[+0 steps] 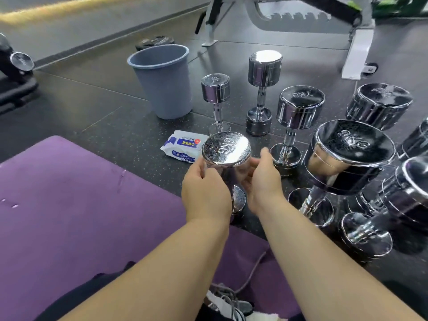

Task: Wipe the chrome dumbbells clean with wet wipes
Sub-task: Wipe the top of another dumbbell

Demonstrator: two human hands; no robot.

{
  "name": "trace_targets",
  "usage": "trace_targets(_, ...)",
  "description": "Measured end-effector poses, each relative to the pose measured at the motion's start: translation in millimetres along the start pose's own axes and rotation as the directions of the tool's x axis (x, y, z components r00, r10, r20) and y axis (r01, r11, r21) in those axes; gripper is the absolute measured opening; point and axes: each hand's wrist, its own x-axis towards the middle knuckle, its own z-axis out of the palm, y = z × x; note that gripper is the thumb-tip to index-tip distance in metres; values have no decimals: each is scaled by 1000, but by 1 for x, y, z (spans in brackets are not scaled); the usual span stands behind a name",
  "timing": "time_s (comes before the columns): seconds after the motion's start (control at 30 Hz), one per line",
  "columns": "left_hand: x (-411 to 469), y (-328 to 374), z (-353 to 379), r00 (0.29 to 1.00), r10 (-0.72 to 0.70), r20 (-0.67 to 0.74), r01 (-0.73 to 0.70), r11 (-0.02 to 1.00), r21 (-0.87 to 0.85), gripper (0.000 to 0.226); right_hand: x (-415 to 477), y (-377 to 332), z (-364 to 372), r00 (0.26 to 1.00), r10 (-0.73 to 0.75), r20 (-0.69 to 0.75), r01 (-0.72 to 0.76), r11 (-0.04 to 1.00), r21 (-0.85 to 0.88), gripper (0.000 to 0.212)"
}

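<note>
- Upright shiny chrome 6KG dumbbell [225, 150] stands at frame centre, beside the purple foam mat [69, 193].
- Left hand [205, 191] and right hand [262, 181] curl their fingers round its top head.
- White-and-blue wet-wipe pack [183, 145] lies just up-left of it.

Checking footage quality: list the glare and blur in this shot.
Head view: bright glare on the 6KG dumbbell top and on the tallest far dumbbell; the bench frame along the top edge is blurred; the near dumbbells are sharp.
</note>
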Motion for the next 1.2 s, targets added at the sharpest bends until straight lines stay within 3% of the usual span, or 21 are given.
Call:
trace_targets(0.07,3,-3,-2,997,-8,-70,8,1000,-13,33,0,9,-4,990,100,-97,-107,992,-65,32)
trace_targets(0.13,2,-7,-6,994,-7,-113,6,1000,-10,17,-9,16,-10,969,230,-92,-236,970,-60,20)
trace_targets(0.2,-1,-8,-9,991,-19,-132,16,1000,-27,16,-21,20,-12,936,350,40,-351,936,2,15)
trace_targets(0.27,-6,-7,-11,993,-26,-117,25,1000,-4,15,-32,17,-10,904,373,210,-397,914,82,15)
trace_targets(0.37,-15,-3,-11,999,-50,18,51,996,-78,14,-41,6,-8,897,283,340,-347,926,145,15)
trace_targets(0.5,-19,0,-8,996,-67,67,74,991,-110,17,-48,-3,-14,915,252,314,-295,950,98,7)
trace_targets(0.57,-13,3,-9,996,-81,22,84,987,-134,19,-47,-7,-17,963,172,206,-194,977,92,15)
trace_targets(0.67,2,1,-12,991,-130,-11,126,977,-172,8,-32,-14,-24,993,-52,-103,70,981,181,22)
trace_targets(0.77,13,-4,-6,988,-153,6,150,964,-220,14,-14,-5,-21,949,-285,-135,279,958,-62,15)
trace_targets(0.9,28,-8,2,977,-211,13,208,953,-219,20,-14,34,-14,974,-225,-3,222,965,-143,26)
trace_targets(1.0,35,-11,3,961,-269,58,275,941,-197,19,-7,43,-6,970,-221,-99,214,974,-79,41)
trace_targets(1.07,37,-11,3,948,-307,80,317,925,-208,21,-1,47,1,964,-254,-78,249,966,-73,38)
trace_targets(1.13,42,-11,1,931,-339,136,363,902,-233,23,1,55,0,948,-319,-12,304,914,-267,36)
trace_targets(1.2,47,-12,1,917,-358,178,389,902,-188,24,0,63,-12,928,-365,79,348,765,-542,35)
